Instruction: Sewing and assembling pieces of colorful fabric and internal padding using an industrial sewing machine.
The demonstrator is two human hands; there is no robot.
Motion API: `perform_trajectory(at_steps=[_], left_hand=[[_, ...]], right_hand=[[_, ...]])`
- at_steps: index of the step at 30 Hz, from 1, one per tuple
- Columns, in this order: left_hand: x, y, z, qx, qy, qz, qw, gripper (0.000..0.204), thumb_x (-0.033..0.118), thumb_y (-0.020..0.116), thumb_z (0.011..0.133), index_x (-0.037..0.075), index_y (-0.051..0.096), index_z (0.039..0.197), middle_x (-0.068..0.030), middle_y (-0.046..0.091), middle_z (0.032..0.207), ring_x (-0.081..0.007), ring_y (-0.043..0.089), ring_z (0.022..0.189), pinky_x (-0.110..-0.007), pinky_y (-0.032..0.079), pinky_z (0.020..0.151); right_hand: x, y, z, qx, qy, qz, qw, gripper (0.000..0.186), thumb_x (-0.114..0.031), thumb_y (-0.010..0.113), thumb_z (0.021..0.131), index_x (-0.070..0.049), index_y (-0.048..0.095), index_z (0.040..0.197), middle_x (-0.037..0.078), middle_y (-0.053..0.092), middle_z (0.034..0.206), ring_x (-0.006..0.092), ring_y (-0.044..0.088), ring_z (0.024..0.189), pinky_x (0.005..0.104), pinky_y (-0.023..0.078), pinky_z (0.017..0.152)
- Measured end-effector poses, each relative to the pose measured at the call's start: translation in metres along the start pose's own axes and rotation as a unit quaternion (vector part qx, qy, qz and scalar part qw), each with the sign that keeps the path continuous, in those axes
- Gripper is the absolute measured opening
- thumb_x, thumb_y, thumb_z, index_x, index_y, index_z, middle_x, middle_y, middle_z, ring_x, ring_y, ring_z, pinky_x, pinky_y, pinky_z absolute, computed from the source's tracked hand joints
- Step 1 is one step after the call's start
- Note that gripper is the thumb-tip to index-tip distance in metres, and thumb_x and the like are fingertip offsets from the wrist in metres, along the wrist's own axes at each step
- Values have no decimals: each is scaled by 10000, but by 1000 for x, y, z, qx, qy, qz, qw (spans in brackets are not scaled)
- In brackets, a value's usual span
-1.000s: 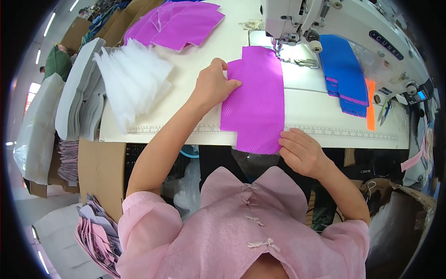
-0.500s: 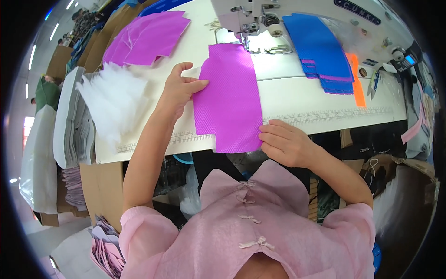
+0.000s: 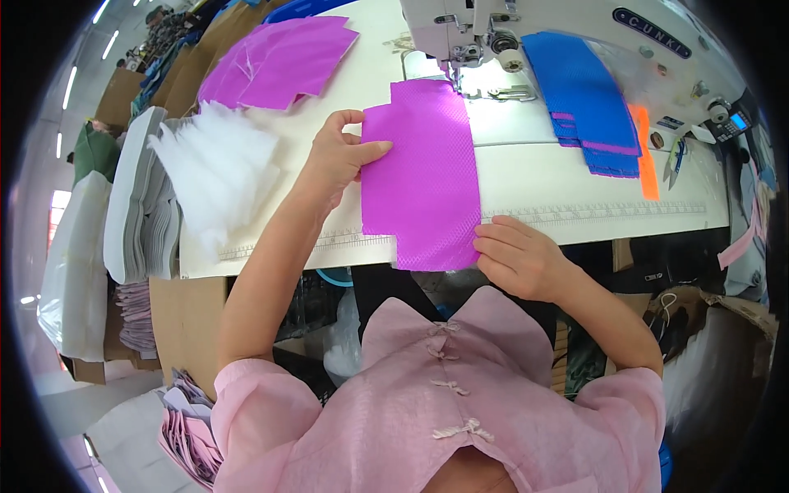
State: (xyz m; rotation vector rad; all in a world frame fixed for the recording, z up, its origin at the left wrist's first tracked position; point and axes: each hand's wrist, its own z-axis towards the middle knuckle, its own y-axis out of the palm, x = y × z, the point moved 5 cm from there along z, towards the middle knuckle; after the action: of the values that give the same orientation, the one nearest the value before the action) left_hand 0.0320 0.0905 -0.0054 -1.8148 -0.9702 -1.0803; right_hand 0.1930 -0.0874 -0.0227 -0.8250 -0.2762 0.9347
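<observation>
A purple mesh-textured fabric panel (image 3: 423, 172) with notched corners lies on the white sewing table, its lower end hanging just over the front edge. Its far end reaches the presser foot (image 3: 454, 76) of a sewing machine (image 3: 567, 25). With thumb and fingers, my left hand (image 3: 339, 156) pinches the panel's upper left edge. My right hand (image 3: 523, 259) holds the lower right edge near the table front, its fingertips closed on the cloth.
Stacked purple pieces (image 3: 279, 62) and white fluffy padding (image 3: 218, 177) lie left. Right of the needle are blue mesh pieces (image 3: 579, 99), an orange strip (image 3: 645, 156) and scissors (image 3: 675, 160). A printed ruler (image 3: 592, 214) runs along the front. Grey padded pieces (image 3: 136, 205) stand at the table's left.
The whole view has shifted, so the table and machine sit farther right in the picture. Both hands keep their hold on the purple panel, whose upper left edge now looks straighter.
</observation>
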Motion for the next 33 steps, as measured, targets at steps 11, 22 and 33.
perform_trajectory(at_steps=[11, 22, 33], left_hand=[[-6, -3, 6, 22, 62, 95, 993, 455, 11, 607, 766, 13, 404, 1173, -74, 560, 774, -122, 561, 658, -233, 429, 540], [-14, -6, 17, -20, -12, 61, 998, 463, 22, 600, 767, 24, 405, 1187, -63, 553, 775, -121, 549, 669, -240, 411, 544], [-6, -1, 8, -22, 13, 81, 996, 439, 17, 588, 759, 9, 417, 1163, -54, 527, 754, -111, 533, 668, -235, 408, 564]], right_hand=[[2, -1, 0, 18, 4, -3, 1000, 123, -95, 553, 649, -12, 523, 735, 112, 562, 895, 248, 545, 918, 372, 444, 848], [3, -2, -4, 24, 6, 3, 1000, 85, -54, 607, 669, -13, 552, 721, 125, 597, 1001, 269, 549, 1026, 387, 448, 884], [3, 1, 0, 5, 14, 9, 1000, 89, -45, 605, 682, -23, 526, 719, 123, 609, 1004, 271, 570, 1005, 385, 454, 881]])
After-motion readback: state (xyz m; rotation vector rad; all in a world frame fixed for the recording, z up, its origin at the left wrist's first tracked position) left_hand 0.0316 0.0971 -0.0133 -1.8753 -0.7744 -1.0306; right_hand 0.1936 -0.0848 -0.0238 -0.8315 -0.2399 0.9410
